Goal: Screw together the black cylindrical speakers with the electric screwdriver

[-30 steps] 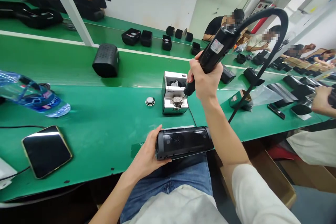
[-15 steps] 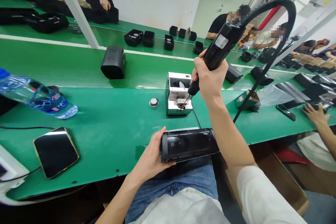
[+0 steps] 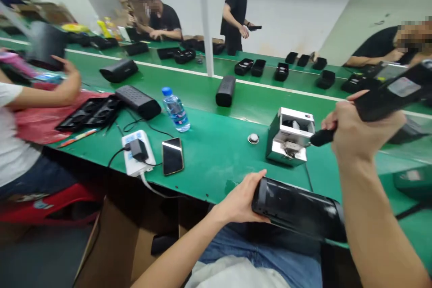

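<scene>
My left hand (image 3: 241, 200) is closed around the left end of a glossy black speaker (image 3: 300, 207), which lies tilted over the table's front edge above my lap. In my right hand (image 3: 361, 126) is a black electric screwdriver (image 3: 388, 99), slanting down to the left. Its lower end is beside the front right corner of a small silver screw feeder (image 3: 290, 155); whether the bit touches the feeder, I cannot tell. My right forearm is close to the speaker's right end. A small round metal piece (image 3: 253, 138) lies left of the feeder.
A phone (image 3: 173, 156), a water bottle (image 3: 177, 110) and a power strip (image 3: 131, 166) with cables are on the green table at left. A dark speaker housing (image 3: 225, 91) stands farther back. Beside me at left, a co-worker's hand (image 3: 69, 78) is near another housing. More people work across the table.
The view has swung left, bringing the power strip and left co-worker into sight. The screwdriver has tipped flatter, and its lower end has drawn right from the feeder's front. Both hands keep their holds.
</scene>
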Tool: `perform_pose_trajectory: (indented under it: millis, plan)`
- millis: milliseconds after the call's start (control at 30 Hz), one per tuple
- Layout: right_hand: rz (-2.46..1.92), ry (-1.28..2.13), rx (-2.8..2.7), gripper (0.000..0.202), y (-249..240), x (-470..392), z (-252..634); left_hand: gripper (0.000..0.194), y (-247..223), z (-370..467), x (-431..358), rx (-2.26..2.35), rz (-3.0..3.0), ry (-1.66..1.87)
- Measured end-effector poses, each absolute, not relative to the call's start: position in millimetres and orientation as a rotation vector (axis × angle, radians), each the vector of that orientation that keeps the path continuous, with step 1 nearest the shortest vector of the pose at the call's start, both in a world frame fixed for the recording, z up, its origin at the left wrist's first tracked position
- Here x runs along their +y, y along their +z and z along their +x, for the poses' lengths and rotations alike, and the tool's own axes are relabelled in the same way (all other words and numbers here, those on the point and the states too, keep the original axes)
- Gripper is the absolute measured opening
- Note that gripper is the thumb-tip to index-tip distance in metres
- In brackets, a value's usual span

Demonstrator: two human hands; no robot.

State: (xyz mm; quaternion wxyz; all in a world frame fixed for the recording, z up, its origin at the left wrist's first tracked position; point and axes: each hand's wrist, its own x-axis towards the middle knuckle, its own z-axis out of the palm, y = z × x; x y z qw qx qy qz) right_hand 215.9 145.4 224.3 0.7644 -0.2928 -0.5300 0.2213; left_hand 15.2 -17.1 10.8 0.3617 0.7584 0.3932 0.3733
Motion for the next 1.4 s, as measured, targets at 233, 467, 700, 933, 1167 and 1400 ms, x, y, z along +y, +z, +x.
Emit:
perform_pose_trajectory:
  millis: [233, 467, 700, 933, 1167, 1400]
  plan:
    - [-0.679, 0.462, -1.227, 0.032, 216, 144, 218, 0.13, 14, 13, -18, 1.122, 1.924, 0.884]
    - [-0.68, 0.551, -1.308, 0.027, 246, 81, 258, 0.129, 14, 13, -20, 1.164, 1.966, 0.863]
    - [-0.724, 0.494, -1.077, 0.019, 271, -2, 309, 0.121, 12, 10, -15, 1.183, 1.974, 0.874]
    - [-0.963, 0.395, -1.132, 0.027, 254, 1, 338, 0.124, 8, 10, -13, 1.192, 1.97, 0.88]
    - [-0.793, 0.38, -1.156, 0.038, 243, 129, 295, 0.122, 5, 9, -19, 1.173, 1.932, 0.879]
    - [-0.547, 0.302, -1.057, 0.026, 245, 176, 258, 0.131, 7, 11, -23, 1.195, 1.876, 0.889]
